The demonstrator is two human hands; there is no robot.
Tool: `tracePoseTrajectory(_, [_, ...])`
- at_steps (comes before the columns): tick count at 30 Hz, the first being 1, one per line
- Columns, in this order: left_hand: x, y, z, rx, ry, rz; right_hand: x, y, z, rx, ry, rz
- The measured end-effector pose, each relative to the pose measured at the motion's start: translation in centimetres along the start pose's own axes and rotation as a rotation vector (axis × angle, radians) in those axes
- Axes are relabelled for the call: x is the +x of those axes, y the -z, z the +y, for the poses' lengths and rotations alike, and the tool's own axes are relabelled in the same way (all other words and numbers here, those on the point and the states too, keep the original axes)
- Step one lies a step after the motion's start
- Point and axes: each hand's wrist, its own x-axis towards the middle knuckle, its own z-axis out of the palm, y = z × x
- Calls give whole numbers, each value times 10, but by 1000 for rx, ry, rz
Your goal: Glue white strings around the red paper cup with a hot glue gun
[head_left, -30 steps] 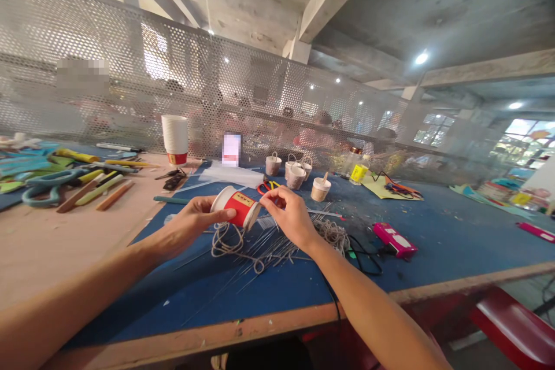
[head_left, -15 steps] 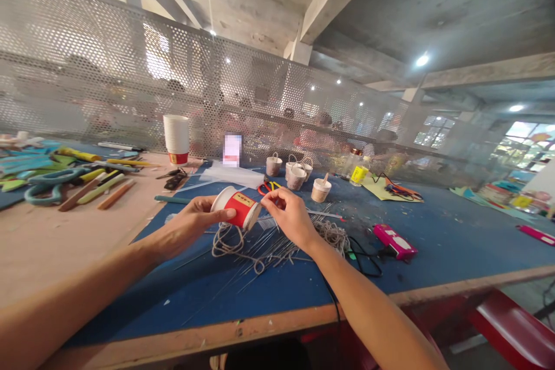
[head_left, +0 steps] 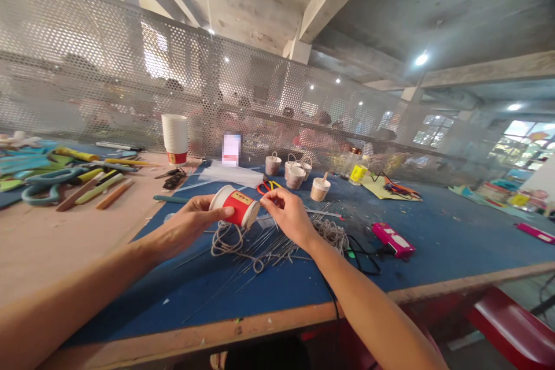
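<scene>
A red and white paper cup (head_left: 239, 208) lies tilted on its side in the air, its wide rim to the left. My left hand (head_left: 202, 217) is wrapped round it, thumb along the red band. At the cup's base, the fingers of my right hand (head_left: 288, 214) are pinched together; whatever is between them is too small to make out. Below the cup, grey cord (head_left: 228, 240) lies in loops on the blue mat (head_left: 173, 295). Several thin metal wires (head_left: 273, 248) are scattered beneath my right hand, beside a heap of cord (head_left: 332, 234).
Behind stand small cups with handles (head_left: 295, 176), a cup with a stick (head_left: 319, 189), red-yellow pliers (head_left: 269, 186) and a stack of paper cups (head_left: 175, 139). A pink box-shaped device (head_left: 393, 240) with a black cable lies right. Scissors (head_left: 47, 188) and clay tools (head_left: 97, 189) lie left.
The cup and both hands hold nearly the same pose. The whole view has shifted very slightly.
</scene>
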Motion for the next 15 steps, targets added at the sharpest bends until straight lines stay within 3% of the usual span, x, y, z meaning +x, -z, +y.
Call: tracePoseTrajectory(15, [2, 6, -7, -130, 75, 13, 2, -3, 13, 110, -123, -91])
